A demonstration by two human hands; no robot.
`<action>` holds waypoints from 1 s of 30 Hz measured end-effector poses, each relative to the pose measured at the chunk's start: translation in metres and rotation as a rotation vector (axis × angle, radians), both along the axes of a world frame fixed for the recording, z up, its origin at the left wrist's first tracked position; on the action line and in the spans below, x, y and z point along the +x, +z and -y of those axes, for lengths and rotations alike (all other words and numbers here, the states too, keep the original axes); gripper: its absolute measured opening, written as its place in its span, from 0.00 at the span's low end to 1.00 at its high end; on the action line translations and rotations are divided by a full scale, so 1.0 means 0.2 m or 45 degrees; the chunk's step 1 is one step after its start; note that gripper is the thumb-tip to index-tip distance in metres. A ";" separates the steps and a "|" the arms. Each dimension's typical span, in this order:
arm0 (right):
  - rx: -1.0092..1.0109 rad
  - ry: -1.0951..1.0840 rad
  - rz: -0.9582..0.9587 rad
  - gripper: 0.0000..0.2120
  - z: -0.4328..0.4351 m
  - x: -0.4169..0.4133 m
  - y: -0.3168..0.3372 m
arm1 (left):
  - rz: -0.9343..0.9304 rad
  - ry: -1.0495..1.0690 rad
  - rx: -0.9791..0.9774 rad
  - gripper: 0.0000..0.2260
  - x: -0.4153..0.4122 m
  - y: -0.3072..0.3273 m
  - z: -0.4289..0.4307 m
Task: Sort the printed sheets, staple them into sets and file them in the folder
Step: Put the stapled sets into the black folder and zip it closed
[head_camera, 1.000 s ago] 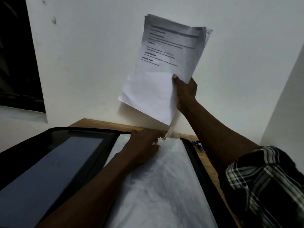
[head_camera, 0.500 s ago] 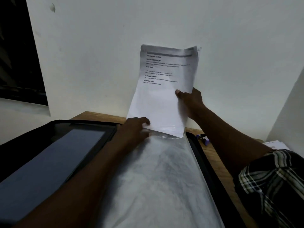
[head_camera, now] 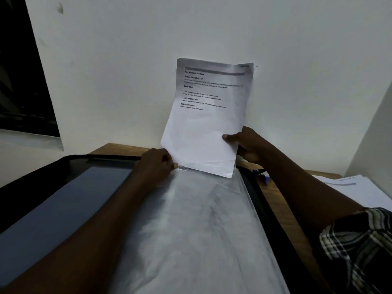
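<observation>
1. Since a second ago you have lowered the set (head_camera: 203,132) from high on the wall to the sleeve (head_camera: 201,219) mouth at the folder's (head_camera: 70,200) far edge.
2. Your right hand (head_camera: 248,145) grips the set's right edge, and your left hand (head_camera: 154,166) pinches the sleeve mouth.
3. I cannot tell whether the bottom edge is inside yet, or whether the set is stapled.
4. Filing has probably just begun. More sheets (head_camera: 360,192) wait right of the folder.

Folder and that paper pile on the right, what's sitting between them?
In the head view, a small blue-and-black object, perhaps a stapler, on the wooden table.
</observation>
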State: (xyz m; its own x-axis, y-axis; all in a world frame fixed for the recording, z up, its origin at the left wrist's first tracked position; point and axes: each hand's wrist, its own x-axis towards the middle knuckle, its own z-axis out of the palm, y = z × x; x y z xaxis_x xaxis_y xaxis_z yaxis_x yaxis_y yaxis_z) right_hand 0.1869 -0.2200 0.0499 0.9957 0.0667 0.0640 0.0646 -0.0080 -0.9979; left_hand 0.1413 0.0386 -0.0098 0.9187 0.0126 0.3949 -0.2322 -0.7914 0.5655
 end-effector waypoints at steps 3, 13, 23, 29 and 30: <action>-0.009 0.023 0.056 0.20 -0.02 -0.01 0.05 | 0.029 -0.009 -0.018 0.09 -0.02 0.06 0.02; -0.556 0.076 0.004 0.19 -0.05 0.02 0.17 | -0.103 -0.073 -0.059 0.02 -0.03 0.04 -0.05; -0.279 0.017 0.051 0.18 -0.02 0.01 0.10 | -0.132 -0.008 0.009 0.10 -0.02 0.03 -0.10; -0.319 -0.042 0.160 0.13 -0.06 -0.04 0.11 | -0.099 0.014 -0.021 0.09 0.00 0.03 -0.05; -0.331 -0.051 0.167 0.13 -0.07 -0.05 0.11 | -0.127 -0.002 0.024 0.08 -0.01 0.04 -0.03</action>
State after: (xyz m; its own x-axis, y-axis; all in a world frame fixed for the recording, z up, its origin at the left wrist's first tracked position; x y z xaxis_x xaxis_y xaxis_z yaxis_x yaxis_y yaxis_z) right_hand 0.1777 -0.2070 0.0711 0.9822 0.0587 0.1785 0.1878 -0.2679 -0.9450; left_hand 0.1402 0.0453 -0.0014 0.9535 0.0045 0.3015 -0.1766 -0.8020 0.5706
